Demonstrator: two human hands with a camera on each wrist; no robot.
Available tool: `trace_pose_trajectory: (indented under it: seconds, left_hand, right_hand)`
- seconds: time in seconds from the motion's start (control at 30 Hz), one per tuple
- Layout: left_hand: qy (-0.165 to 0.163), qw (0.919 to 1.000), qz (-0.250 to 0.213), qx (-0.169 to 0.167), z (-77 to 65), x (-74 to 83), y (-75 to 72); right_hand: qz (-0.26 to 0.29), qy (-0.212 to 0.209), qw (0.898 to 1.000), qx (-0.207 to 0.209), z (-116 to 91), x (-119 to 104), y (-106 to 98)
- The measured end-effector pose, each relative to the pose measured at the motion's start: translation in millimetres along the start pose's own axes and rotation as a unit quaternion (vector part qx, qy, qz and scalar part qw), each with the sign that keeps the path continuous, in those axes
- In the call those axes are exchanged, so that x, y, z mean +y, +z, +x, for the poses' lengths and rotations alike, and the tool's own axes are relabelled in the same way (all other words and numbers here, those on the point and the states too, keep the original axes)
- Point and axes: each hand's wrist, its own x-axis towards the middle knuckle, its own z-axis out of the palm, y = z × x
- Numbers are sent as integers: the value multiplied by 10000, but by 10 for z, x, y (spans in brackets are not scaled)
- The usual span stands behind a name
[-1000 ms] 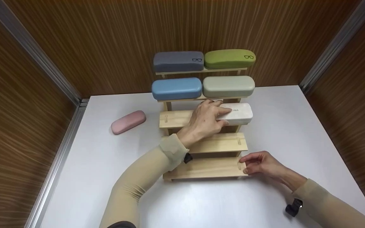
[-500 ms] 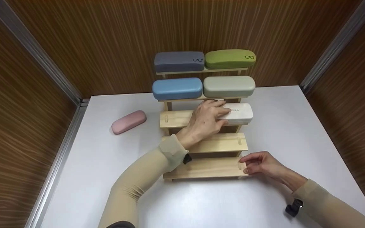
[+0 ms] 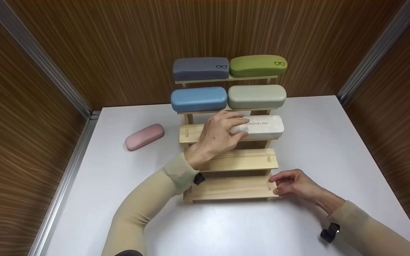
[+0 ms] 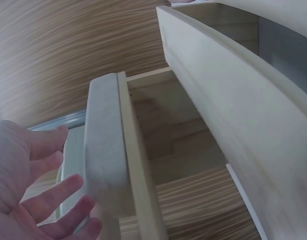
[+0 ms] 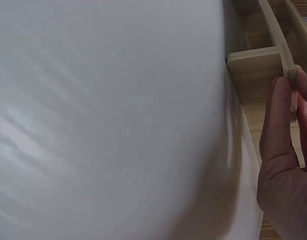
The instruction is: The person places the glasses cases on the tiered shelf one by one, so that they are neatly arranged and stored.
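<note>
A white glasses case (image 3: 264, 127) with print on its lid lies on the right half of the middle step of a wooden stepped rack (image 3: 231, 188). My left hand (image 3: 217, 135) hovers around the case's left end, covering part of it. In the left wrist view, the left hand (image 4: 31, 185) has loosely spread fingers beside the case (image 4: 104, 135), with no grip on it. At the right end of the lowest step, my right hand (image 3: 292, 183) pinches the board between thumb and fingers. The right wrist view shows the thumb (image 5: 280, 112) against the underside of that board.
Blue (image 3: 198, 99) and pale green (image 3: 257, 97) glasses cases fill the second step from the top. Grey-blue (image 3: 200, 69) and lime green (image 3: 258, 66) cases occupy the top step. A pink glasses case (image 3: 144, 137) lies on the white table (image 3: 94, 170), left of the rack. Wood-grain walls stand behind and beside.
My left hand has loosened from the white glasses case and drawn back to the left, uncovering more of the lid's print. The right hand keeps its place on the lowest step.
</note>
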Motion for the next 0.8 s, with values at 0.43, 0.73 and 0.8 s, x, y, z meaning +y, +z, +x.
trace_pose_trajectory:
  seconds: [0.43,0.73,0.8]
  left_hand:
    - [70,9979,-43,638,-293,-181,-397]
    - [69,9956,77,931,-486,-342,-637]
    - [-3,9953,51,971,-543,-390,-685]
  right_hand:
    - [-100,69,9999,51,-1,-13,-16]
    - [-83,161,9998,96,-6,-13,1]
    - [-87,154,9998,109,-9,-12,2]
